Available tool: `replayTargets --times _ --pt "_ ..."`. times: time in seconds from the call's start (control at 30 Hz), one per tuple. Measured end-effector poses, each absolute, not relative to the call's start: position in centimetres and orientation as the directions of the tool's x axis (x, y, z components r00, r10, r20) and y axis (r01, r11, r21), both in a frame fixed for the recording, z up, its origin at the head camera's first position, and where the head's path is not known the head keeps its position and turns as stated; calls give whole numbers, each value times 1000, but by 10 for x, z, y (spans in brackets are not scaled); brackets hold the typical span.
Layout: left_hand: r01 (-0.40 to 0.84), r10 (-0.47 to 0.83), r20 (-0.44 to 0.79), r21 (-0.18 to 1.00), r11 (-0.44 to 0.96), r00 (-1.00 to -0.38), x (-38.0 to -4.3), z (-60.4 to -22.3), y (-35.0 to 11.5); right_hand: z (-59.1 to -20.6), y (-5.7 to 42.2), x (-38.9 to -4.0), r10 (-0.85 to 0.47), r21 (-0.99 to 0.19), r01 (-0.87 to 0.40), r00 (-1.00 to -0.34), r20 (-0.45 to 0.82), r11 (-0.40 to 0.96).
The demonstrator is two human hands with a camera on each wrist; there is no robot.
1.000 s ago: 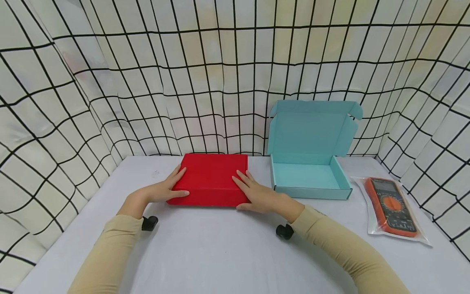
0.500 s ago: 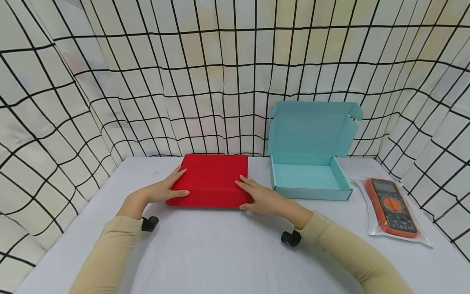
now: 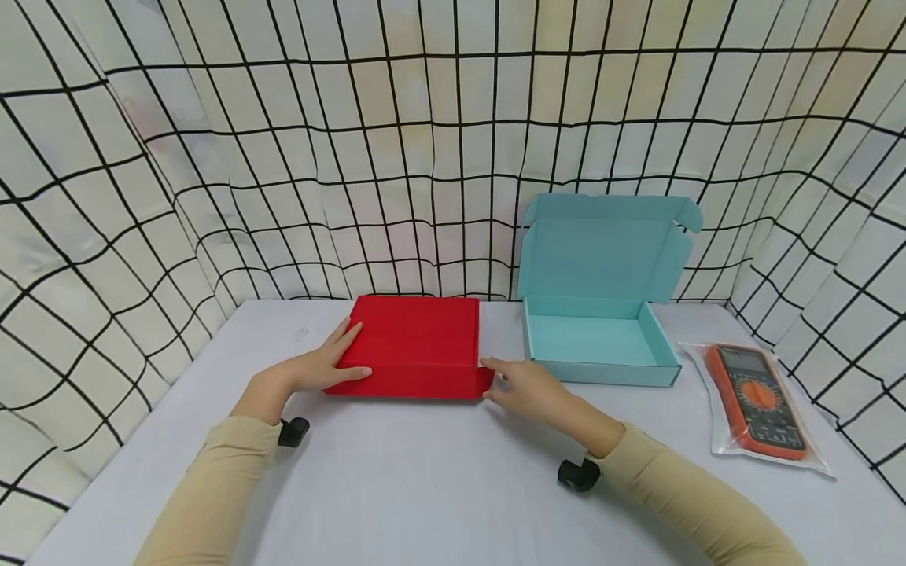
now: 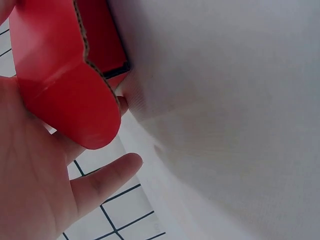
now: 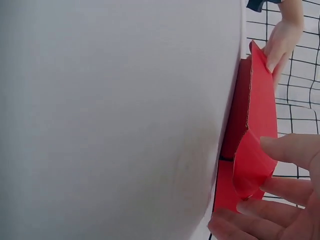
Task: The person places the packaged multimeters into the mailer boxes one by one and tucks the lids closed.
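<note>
A red box [image 3: 418, 330] lay on a table [image 3: 425, 487] covered in white, a little beyond the middle, with its lid down. Taking the box as the centre of a clock face and the person as sitting at 6 o'clock, the left hand [image 3: 322, 365] rested at 9 o'clock, on the box's left end. Its fingers lay straight and spread on the lid's edge, with the thumb along the front, touching rather than clasping. In the left wrist view, a rounded left flap [image 4: 75, 105] jutted out in front of that palm.

The right hand [image 3: 527, 389] was at 4 o'clock, by the front right corner. Its thumb and bent fingers held the matching right flap [image 5: 252, 167], which stuck out between them.

At 3 o'clock, just beyond the right hand, stood a light blue box [image 3: 605, 373] with its lid raised upright at the back. Farther out, between 3 and 4 o'clock, an orange and black multimeter [image 3: 756, 397] lay face up in a clear plastic bag [image 3: 720, 440]. Tan sleeves [image 3: 212, 487] covered both forearms, and a small black device [image 3: 578, 475] sat beneath each wrist. From 9 round through 12 to 3 o'clock rose white sheeting crossed by a black grid [image 3: 458, 149].
</note>
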State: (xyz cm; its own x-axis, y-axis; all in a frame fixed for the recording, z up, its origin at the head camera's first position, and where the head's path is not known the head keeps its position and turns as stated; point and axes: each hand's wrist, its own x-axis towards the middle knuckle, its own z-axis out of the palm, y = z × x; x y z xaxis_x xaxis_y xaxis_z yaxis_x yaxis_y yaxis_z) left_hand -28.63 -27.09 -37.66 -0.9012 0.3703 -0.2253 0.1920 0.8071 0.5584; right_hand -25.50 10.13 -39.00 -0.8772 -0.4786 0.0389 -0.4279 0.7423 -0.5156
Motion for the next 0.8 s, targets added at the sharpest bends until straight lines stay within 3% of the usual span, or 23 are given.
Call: replayTargets --times 0.5,0.63,0.8 --pt "173 365 -239 572 802 -900 -284 -372 -269 -392 107 -260 -551 -555 -448 -834 -23 701" --pt "175 368 -240 575 800 -898 -285 -371 -269 -394 104 -261 -544 -529 -458 -839 -10 715" --pt "182 373 -239 570 801 -897 -286 -373 -270 -395 96 -262 -531 -405 -492 -847 18 771"
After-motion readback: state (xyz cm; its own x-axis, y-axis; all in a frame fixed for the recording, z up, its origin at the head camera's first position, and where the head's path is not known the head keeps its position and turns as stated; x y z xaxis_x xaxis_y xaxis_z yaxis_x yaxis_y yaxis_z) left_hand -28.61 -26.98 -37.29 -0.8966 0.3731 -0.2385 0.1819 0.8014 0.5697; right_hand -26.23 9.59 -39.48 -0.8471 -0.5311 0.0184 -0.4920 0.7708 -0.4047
